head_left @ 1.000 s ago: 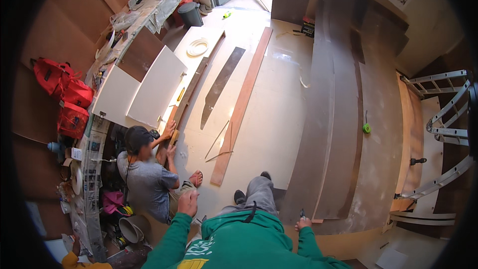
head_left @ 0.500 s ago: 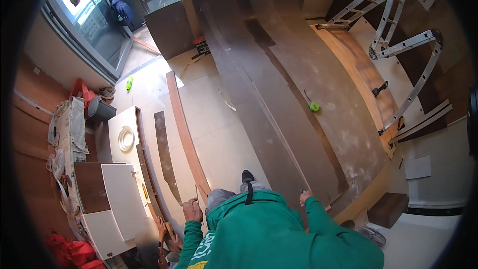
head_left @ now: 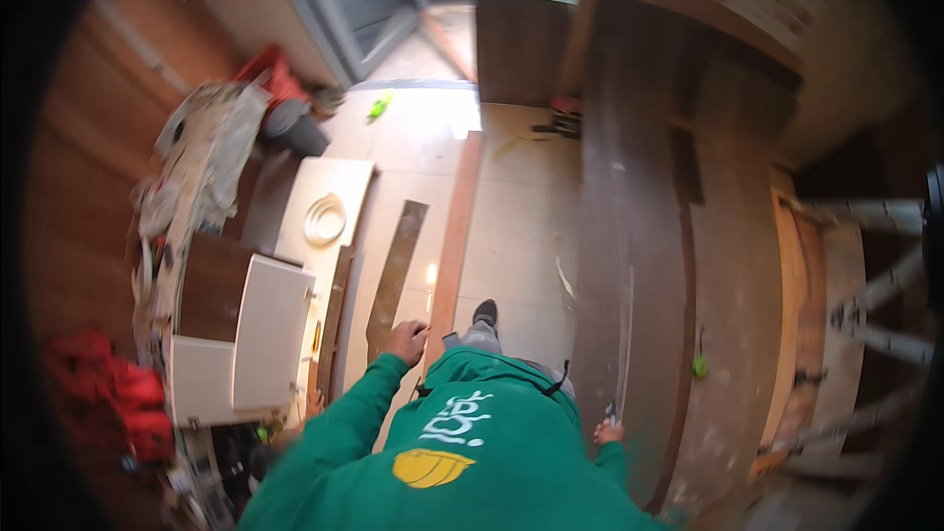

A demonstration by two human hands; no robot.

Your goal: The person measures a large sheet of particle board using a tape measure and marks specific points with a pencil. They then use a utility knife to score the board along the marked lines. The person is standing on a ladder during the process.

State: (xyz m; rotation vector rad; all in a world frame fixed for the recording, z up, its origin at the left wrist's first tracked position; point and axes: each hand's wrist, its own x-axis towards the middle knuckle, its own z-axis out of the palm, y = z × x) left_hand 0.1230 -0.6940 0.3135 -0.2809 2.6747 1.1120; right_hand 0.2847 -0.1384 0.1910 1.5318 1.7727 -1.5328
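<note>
My left hand (head_left: 407,342) is closed, fingers curled together, beside a long reddish-brown wood strip (head_left: 456,226) on the floor. Whatever it may hold is too small to make out. My right hand (head_left: 610,431) grips a small dark-and-silver tool (head_left: 612,412), its kind unclear. That hand is low over the large dark brown board (head_left: 605,265), near a thin pale strip (head_left: 626,305) running along it. Farther right on the boards sits a bright green tape measure (head_left: 700,366). My dark shoe (head_left: 485,312) stands on the tiles between the wood strip and the board.
A dark narrow plank (head_left: 398,270) lies left of the wood strip. White panels (head_left: 275,329) and a coiled white band (head_left: 324,219) are farther left, with a grey bucket (head_left: 295,128) behind. Another person's hand (head_left: 315,401) shows at lower left. A folding ladder (head_left: 885,324) stands right.
My view has swung left and blurred, so the boards and ladder sit farther right. My left hand appears farther from my body. My right hand still holds the small tool.
</note>
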